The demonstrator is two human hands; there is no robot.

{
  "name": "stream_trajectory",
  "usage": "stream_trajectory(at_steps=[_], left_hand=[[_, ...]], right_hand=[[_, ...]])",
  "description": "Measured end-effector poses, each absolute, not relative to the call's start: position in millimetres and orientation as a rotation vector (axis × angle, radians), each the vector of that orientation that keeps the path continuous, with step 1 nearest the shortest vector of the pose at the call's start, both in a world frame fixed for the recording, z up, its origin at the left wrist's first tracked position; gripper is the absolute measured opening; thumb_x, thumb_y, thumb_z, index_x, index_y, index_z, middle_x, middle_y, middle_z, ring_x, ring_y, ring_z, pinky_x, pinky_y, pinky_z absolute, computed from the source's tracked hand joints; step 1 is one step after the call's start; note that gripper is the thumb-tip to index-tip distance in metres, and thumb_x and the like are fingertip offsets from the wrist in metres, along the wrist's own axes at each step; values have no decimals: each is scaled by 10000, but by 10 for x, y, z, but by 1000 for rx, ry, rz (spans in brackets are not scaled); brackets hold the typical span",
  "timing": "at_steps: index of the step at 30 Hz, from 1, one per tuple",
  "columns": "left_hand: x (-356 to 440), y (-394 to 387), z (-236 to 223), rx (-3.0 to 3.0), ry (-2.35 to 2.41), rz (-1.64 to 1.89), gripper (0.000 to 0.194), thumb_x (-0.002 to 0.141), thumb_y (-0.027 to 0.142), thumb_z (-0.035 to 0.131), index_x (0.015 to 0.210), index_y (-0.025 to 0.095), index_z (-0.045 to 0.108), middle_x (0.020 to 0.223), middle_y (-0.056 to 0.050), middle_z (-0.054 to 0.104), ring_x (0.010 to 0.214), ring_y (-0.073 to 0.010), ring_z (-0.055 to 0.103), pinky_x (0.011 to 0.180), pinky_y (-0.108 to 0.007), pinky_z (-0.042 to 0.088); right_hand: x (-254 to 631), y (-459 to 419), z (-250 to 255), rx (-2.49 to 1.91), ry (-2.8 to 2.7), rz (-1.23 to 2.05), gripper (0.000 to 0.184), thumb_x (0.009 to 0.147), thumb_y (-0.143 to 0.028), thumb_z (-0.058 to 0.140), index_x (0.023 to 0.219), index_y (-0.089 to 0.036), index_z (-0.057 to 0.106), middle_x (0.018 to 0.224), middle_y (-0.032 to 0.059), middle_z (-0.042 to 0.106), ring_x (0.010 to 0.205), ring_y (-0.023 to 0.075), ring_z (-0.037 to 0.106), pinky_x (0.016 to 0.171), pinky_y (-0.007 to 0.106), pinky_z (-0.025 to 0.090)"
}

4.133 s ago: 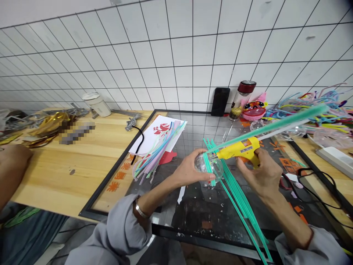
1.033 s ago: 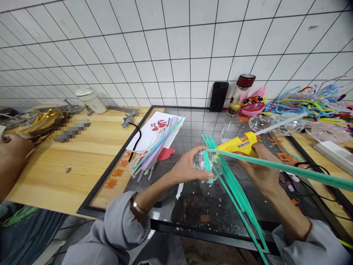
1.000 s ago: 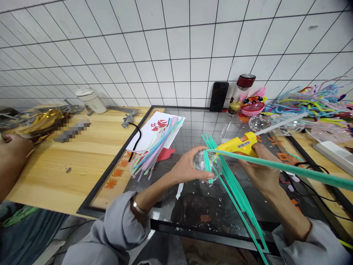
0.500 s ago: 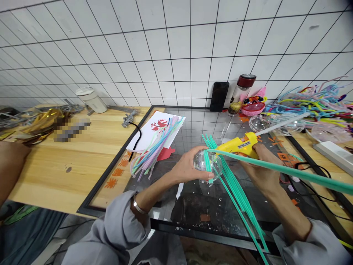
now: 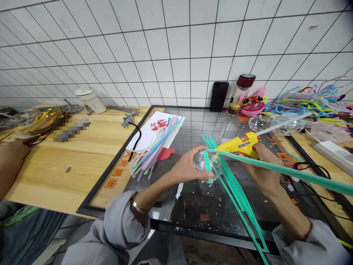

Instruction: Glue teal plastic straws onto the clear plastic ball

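My left hand (image 5: 190, 165) is closed around a clear faceted plastic bowl (image 5: 216, 167), with the thumb pressing a strip of green pipe cleaner (image 5: 207, 162) against it. From the bowl's top a long green pipe cleaner (image 5: 289, 170) runs out to the right edge of the view. In my right hand (image 5: 261, 162) is a yellow glue gun (image 5: 239, 145), its nozzle close to the top of the bowl. A white glue stick (image 5: 284, 123) sticks out of the gun's back. Beneath the hands lies a bundle of green pipe cleaners (image 5: 237, 195).
Pastel pipe cleaners (image 5: 157, 147) lie on white paper (image 5: 140, 138) to the left. Behind stand a phone (image 5: 219, 96), a glass bottle (image 5: 239, 94) and a pink basket (image 5: 253, 108). At right are a pipe cleaner heap (image 5: 314, 101), a power strip (image 5: 335, 156) and black cables. Another person's arm (image 5: 12, 162) rests at far left.
Almost nothing differs. Both hands, the bowl and the glue gun keep the same places; the view has shifted only very slightly.
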State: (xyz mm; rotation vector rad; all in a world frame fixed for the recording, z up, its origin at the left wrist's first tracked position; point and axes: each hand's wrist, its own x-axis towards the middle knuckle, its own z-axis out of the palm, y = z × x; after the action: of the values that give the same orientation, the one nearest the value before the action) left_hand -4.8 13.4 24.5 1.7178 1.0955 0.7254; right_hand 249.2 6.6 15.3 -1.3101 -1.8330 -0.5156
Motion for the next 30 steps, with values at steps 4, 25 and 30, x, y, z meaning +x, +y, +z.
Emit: stream_trajectory(at_steps=[4,25,30], left_hand=[[-49,133,243,1717,1082,727,817,577,357,853,1301,171,521,1271,-106,612,1133,-304,583,1009,-471,447],[-48,143,198,1744,1063,751,807,581,352,856,1294,175,522,1284,-106,608,1145,-296,581,1030,-465,437],[-54,139,220,1731,1074,740,812,579,354,852,1299,174,522,1245,-100,618,1105,-293,587,1001,-467,451]], right_hand=[[2479,67,162,-1261,-1833,-571,140,837,-303,549,756,-229,462,604,-6,557,508,139,523,475,257,331],[2463,56,160,-1290,-1820,-549,148,830,-323,555,762,-230,463,608,-1,571,501,135,513,471,258,326],[2466,39,200,-1296,-1832,-538,146,822,-282,526,726,-236,427,585,-10,539,496,131,496,465,258,295]])
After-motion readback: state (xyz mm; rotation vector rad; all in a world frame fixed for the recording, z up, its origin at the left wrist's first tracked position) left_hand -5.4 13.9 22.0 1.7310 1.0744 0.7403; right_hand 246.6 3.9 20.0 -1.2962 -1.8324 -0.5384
